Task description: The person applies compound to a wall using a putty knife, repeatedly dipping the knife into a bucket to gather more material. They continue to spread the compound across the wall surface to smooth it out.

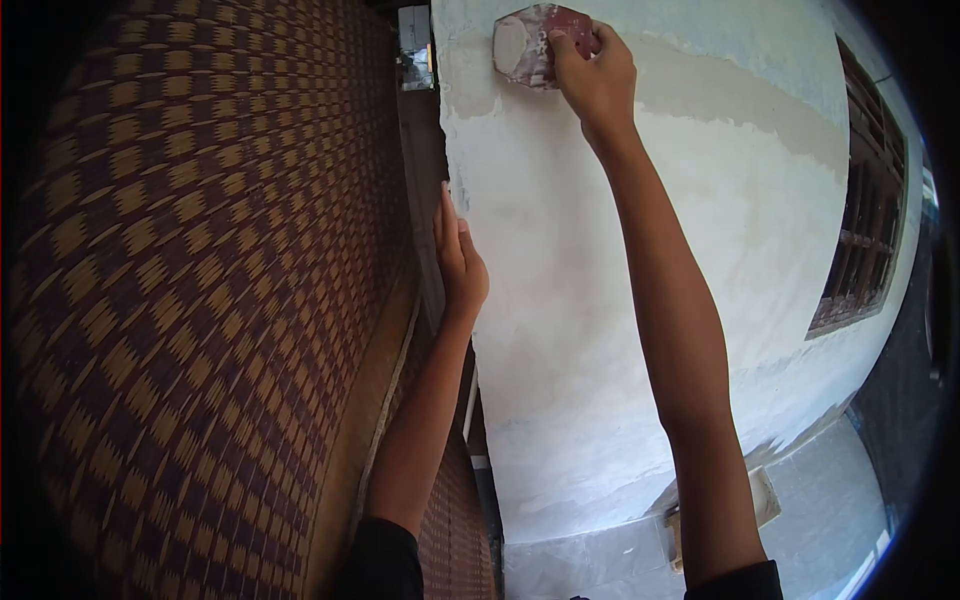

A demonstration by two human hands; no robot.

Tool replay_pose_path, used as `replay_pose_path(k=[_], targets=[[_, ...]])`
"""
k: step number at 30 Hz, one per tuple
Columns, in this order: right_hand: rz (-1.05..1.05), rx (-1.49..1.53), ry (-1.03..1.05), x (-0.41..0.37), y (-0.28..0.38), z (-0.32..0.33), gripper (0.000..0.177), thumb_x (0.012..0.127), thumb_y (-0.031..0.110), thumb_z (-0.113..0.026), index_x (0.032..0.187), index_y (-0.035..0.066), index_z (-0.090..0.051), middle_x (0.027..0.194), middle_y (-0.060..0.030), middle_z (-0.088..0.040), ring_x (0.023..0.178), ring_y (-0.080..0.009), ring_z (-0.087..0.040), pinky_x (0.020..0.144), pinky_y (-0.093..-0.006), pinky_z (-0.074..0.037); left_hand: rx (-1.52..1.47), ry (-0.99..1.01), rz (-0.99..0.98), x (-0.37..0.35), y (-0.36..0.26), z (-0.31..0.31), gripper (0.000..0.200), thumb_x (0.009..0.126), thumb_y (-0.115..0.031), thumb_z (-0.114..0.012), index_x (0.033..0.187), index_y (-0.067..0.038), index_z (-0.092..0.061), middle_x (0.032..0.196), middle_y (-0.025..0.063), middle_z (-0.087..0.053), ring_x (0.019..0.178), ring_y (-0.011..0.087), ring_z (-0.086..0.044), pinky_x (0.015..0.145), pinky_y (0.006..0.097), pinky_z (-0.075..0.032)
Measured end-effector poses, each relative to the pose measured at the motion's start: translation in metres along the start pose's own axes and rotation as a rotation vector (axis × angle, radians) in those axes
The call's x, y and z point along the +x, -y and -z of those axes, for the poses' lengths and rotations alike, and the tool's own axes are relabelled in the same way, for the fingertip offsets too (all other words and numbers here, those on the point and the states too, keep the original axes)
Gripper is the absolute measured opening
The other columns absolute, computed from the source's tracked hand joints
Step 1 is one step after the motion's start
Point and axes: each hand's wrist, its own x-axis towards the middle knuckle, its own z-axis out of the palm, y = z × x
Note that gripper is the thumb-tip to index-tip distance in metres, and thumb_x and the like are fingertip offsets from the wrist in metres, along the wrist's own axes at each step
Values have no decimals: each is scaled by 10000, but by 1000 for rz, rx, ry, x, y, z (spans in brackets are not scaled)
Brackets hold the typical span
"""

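Sandpaper (525,45), seemingly, is being clamped by right hand (598,80), fingers curled; left hand (460,265) is lying open, empty; darker wall band (740,95) is awaiting work.

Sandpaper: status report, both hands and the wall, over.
Right hand presses sandpaper against wall, high up. Left hand open, flat on wall corner beside woven mat. Nothing blocking the sandpaper.

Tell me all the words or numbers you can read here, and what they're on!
There are none to read.
The reddish-brown sheet that the right hand presses on the wall shows only pale smears, no letters.
The wall, whose edge the left hand rests on, is bare plaster.
The woven mat bears only a pattern.
The window grille carries no sign.
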Motion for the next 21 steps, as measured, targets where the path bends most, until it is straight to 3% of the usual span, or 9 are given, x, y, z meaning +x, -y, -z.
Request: replay_pose_path(k=[1,2,6,10,12,17,20,21], targets=[[23,42,36,-11,4,-15,362,830,199,-661,1087,-54,-627,940,-233,-711,904,-362,-701,864,-392,-524,-12,4,23,0,-1,1,500,1047,-62,-282,1546,-36,-252,1484,187,-395,1344,323,-421,1087,400,-368],[72,-34,96,-22,9,-25,370,821,191,-661,1092,-58,-623,939,-236,-710,914,-376,-698,870,-405,-526,-16,7,21,0,1,1,500,1047,-62,-282,1546,-36,-252,1484,187,-395,1344,323,-421,1087,400,-368],[30,-161,29,-17,-16,-7,390,819,188,-662,1110,-67,-615,955,-239,-709,906,-364,-702,857,-401,-540,8,-1,-43,2,1,2,496,1049,-69,-285,1544,-36,-261,1480,188,-400,1332,319,-431,1079,395,-372],[-140,-70,-123,0,-21,47,313,856,153,-635,1094,-50,-640,954,-161,-718,810,-214,-703,712,-324,-564,-41,19,40,-1,4,1,494,1049,-68,-291,1541,-34,-267,1473,189,-410,1335,317,-433,1083,397,-370],[-98,163,-87,-4,-17,30,307,851,160,-647,1075,-51,-641,969,-183,-715,801,-237,-699,743,-341,-560,-21,9,26,-1,4,0,497,1046,-59,-291,1542,-36,-266,1474,187,-410,1324,313,-440,1079,392,-371],[173,-128,88,-38,-11,-35,315,825,130,-649,1070,-66,-625,905,-240,-713,854,-367,-711,817,-390,-553,-9,-14,-40,1,5,1,503,1044,-46,-290,1546,-41,-261,1467,181,-414,1307,307,-450,1076,380,-371],[61,-163,-14,-26,-14,7,327,834,134,-643,1082,-78,-618,912,-220,-719,845,-321,-720,803,-377,-559,-26,6,-11,0,-2,5,505,1043,-46,-293,1547,-46,-262,1444,180,-430,1292,303,-461,1063,378,-381],[-60,-103,-20,-23,-11,24,335,840,140,-640,1092,-80,-617,930,-204,-722,843,-292,-720,793,-365,-560,-50,15,44,0,-6,5,494,1045,-66,-287,1537,-22,-272,1445,197,-422,1316,315,-437,1092,387,-344]])
